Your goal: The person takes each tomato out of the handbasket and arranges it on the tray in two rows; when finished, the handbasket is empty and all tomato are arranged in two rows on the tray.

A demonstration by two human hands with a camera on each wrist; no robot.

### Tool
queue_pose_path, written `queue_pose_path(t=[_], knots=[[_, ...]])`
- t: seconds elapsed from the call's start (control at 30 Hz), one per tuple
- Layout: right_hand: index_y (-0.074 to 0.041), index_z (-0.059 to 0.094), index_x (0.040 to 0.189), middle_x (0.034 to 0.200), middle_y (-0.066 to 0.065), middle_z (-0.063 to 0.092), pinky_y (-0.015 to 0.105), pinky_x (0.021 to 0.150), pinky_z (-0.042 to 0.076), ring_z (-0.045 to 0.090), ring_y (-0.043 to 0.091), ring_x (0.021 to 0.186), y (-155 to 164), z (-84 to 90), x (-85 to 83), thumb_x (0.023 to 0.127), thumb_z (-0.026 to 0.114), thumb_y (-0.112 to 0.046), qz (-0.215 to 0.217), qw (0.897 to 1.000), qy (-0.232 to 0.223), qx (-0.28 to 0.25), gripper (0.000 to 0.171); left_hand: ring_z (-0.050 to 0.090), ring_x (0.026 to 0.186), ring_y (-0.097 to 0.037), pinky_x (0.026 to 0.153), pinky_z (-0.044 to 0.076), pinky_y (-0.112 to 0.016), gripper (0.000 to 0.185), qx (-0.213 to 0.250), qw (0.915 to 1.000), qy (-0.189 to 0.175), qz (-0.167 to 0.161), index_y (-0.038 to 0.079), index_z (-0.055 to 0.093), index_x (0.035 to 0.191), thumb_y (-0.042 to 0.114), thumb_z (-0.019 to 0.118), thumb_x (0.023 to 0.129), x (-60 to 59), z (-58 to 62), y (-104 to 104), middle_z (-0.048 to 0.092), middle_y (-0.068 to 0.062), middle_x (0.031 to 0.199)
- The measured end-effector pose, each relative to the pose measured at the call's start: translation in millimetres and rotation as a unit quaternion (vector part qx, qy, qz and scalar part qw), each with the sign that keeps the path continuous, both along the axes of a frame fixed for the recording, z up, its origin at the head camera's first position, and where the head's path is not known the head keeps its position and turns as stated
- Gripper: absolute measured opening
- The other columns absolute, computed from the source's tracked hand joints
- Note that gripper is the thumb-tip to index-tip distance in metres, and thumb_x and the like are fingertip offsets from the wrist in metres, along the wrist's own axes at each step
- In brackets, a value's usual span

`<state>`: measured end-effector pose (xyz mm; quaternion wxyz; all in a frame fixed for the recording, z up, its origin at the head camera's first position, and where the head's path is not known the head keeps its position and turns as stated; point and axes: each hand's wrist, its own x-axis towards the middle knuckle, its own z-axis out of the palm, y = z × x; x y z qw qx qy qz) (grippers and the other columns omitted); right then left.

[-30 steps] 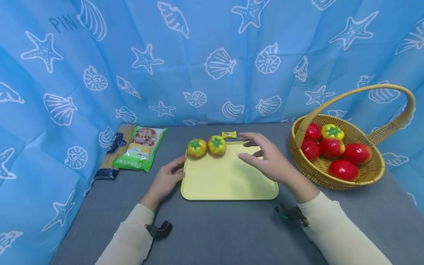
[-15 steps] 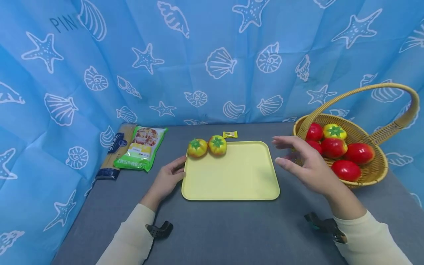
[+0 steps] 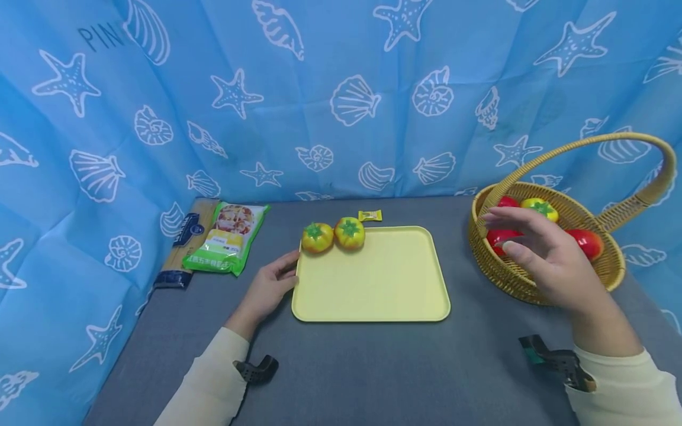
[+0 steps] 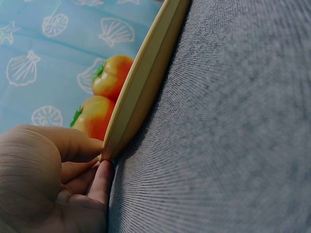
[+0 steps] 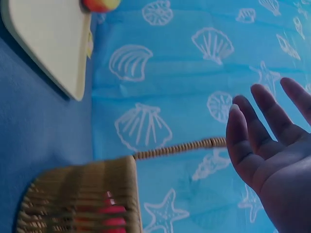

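My left hand (image 3: pixel 269 291) pinches the left rim of a pale yellow tray (image 3: pixel 373 290), with its fingertips and thumb on either side of the edge (image 4: pixel 131 111). Two yellow-orange tomatoes (image 3: pixel 350 235) with green tops sit side by side in the tray's far left corner. Over the near left part of a wicker basket (image 3: pixel 492 273) hovers my right hand (image 3: pixel 559 260), fingers apart and slightly bent, holding nothing. Red, smooth fruits (image 3: pixel 585 244) and one yellow tomato (image 3: pixel 542 207) lie in the basket, some hidden behind that hand.
A tall handle (image 3: pixel 581 142) arches over the basket. Behind the tray lies a small yellow wrapped sweet (image 3: pixel 370 215). At the left are a green food packet (image 3: pixel 226 239) and a pack of noodles (image 3: pixel 183 245). A blue curtain (image 3: pixel 330 89) with shell prints closes off the back.
My right hand has moved right, from above the tray to above the basket, with nothing in it. My left hand has stayed at the tray's rim.
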<state>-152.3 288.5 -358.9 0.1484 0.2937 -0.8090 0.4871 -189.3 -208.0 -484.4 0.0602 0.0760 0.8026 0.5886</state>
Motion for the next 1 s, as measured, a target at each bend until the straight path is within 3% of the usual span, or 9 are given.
queue_pose_path(t=[0.17,0.53,0.8,1.0], knots=[[0.008,0.054,0.153,0.143,0.010,0.063,0.012,0.097,0.052,0.058,0.020,0.129,16.4,-1.5,0.9,0.094,0.057,0.020,-0.006,1.000,-0.003,-0.022,0.060,0.047,0.150,-0.030,0.117,0.047,-0.039,0.060,-0.005,1.0000,0.003,-0.003,0.002,0.049,0.163,-0.001,0.063,0.104,-1.1,-0.5,-0.7,0.044,-0.014,0.168],[0.002,0.059,0.153,0.142,0.003,0.067,0.010,0.097,0.051,0.059,0.015,0.128,47.0,-2.4,-2.2,0.106,0.053,0.008,-0.083,0.996,-0.041,-0.011,0.047,0.046,0.151,-0.027,0.117,0.047,-0.039,0.061,-0.004,0.9999,-0.007,0.007,0.003,0.050,0.163,-0.002,0.064,0.104,-3.2,-3.3,-2.6,0.044,-0.012,0.169],[-0.012,0.067,0.146,0.132,-0.017,0.064,0.003,0.089,0.047,0.057,0.004,0.119,66.3,-19.9,-13.0,0.107,0.063,-0.001,-0.144,0.987,-0.077,0.016,0.041,0.047,0.150,-0.028,0.118,0.045,-0.043,0.060,-0.012,0.9997,-0.016,0.013,0.005,0.051,0.163,0.001,0.065,0.105,-1.4,-0.8,-2.8,0.043,-0.012,0.170],[-0.016,0.065,0.146,0.130,-0.023,0.059,0.001,0.086,0.046,0.057,-0.002,0.113,81.2,-33.9,-19.8,0.109,0.062,-0.009,-0.162,0.979,-0.116,0.032,0.037,0.047,0.150,-0.028,0.118,0.046,-0.043,0.059,-0.012,0.9998,-0.013,0.010,0.005,0.051,0.162,0.002,0.067,0.105,-1.5,-1.0,-2.0,0.043,-0.012,0.169]])
